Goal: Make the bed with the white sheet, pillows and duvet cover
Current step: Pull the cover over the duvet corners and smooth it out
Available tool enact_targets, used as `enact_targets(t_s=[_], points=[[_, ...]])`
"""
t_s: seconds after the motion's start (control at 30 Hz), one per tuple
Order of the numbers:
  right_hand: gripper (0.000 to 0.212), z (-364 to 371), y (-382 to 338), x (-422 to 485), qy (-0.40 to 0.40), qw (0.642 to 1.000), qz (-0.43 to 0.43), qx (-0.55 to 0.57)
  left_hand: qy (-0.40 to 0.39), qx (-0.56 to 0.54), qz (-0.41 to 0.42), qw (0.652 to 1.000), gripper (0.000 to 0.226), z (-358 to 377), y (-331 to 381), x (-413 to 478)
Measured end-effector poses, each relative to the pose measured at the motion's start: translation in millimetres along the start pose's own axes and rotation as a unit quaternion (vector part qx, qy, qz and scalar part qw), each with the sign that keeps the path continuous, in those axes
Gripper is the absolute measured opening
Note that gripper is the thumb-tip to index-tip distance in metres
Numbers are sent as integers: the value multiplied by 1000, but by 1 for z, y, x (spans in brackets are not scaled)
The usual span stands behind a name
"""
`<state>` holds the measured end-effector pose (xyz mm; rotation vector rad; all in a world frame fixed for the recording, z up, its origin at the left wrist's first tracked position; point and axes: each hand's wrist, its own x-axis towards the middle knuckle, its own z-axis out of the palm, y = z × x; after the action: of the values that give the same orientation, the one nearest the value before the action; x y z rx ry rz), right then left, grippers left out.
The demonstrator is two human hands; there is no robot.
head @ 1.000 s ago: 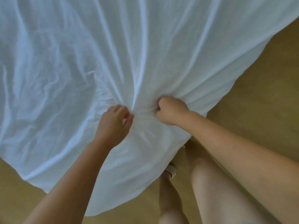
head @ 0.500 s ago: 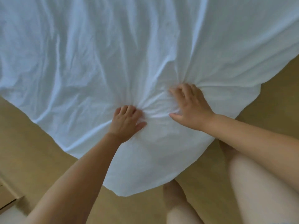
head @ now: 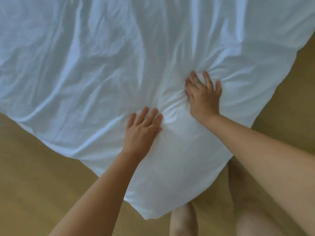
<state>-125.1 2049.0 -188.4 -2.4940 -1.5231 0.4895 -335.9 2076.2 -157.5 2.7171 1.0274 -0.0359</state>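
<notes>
Wooden floor [head: 42, 176] borders the bed corner; left hand [head: 142, 132] and right hand [head: 203, 96] press the white sheet [head: 102, 65], fingers [head: 208, 79] spread flat, gripping nothing.

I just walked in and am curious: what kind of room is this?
Probably a bedroom. A wide white sheet is spread out and hangs over a corner above a tan floor, and both the left hand and right hand press on it.

The sheet [head: 119, 57] under my hands is plain white, shading bluish toward the upper left. The floor [head: 42, 176] at lower left is plain yellowish tan.
</notes>
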Motion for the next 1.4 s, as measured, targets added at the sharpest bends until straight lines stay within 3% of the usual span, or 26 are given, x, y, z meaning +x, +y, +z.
enact_targets(t_s=[0.07,0.17,0.23,0.33,0.4,0.47,0.53,0.57,0.63,0.67,0.73,0.8,0.87,0.93,0.97,1.0,1.1,1.27,1.4], points=[[43,0,-11,-7,7,1000,4,25,66,-28,-10,997,21,8,-2,7],[65,5,-24,-37,-70,997,-18,26,114,-61,0,992,8,10,-7,16],[78,7,-32,-60,-133,990,-38,0,95,-41,10,995,16,6,-9,18],[73,4,-44,-71,-171,984,-48,-13,69,-87,6,994,27,-7,-8,12],[59,-3,-54,-78,-148,986,-68,23,61,-142,8,988,30,-19,-6,5],[41,-12,-65,-90,-59,986,-124,96,42,-176,19,983,30,-26,-10,-7],[30,-15,-74,-98,11,978,-189,91,7,-172,28,985,21,-30,-20,-23],[31,-12,-77,-102,-11,976,-213,45,0,-146,35,989,12,-26,-26,-33],[47,5,-81,-113,-150,960,-230,-59,1,-83,20,996,9,-14,-37,-60],[59,16,-81,-121,-210,950,-216,-84,0,-69,-20,997,15,-7,-40,-73],[83,33,-86,-137,-254,944,-186,-95,15,-100,-174,980,26,0,-41,-95],[96,43,-95,-146,-266,944,-170,-90,35,-173,-390,904,38,5,-44,-105],[99,46,-102,-148,-264,948,-158,-85,65,-256,-579,771,58,9,-52,-101],[95,47,-109,-144,-253,952,-152,-85,103,-341,-688,632,75,10,-65,-87],[92,46,-114,-142,-253,952,-149,-80,111,-366,-719,581,74,11,-71,-82],[91,45,-120,-138,-256,953,-148,-73,107,-379,-727,562,65,12,-79,-78],[87,44,-142,-124,-269,949,-149,-64,73,-407,-678,608,42,9,-92,-77],[77,25,-177,-99,-291,939,-180,-46,108,-460,-560,680,44,-20,-96,-137],[82,18,-213,-84,-328,909,-257,-33,103,-482,-535,686,41,-28,-100,-175]])
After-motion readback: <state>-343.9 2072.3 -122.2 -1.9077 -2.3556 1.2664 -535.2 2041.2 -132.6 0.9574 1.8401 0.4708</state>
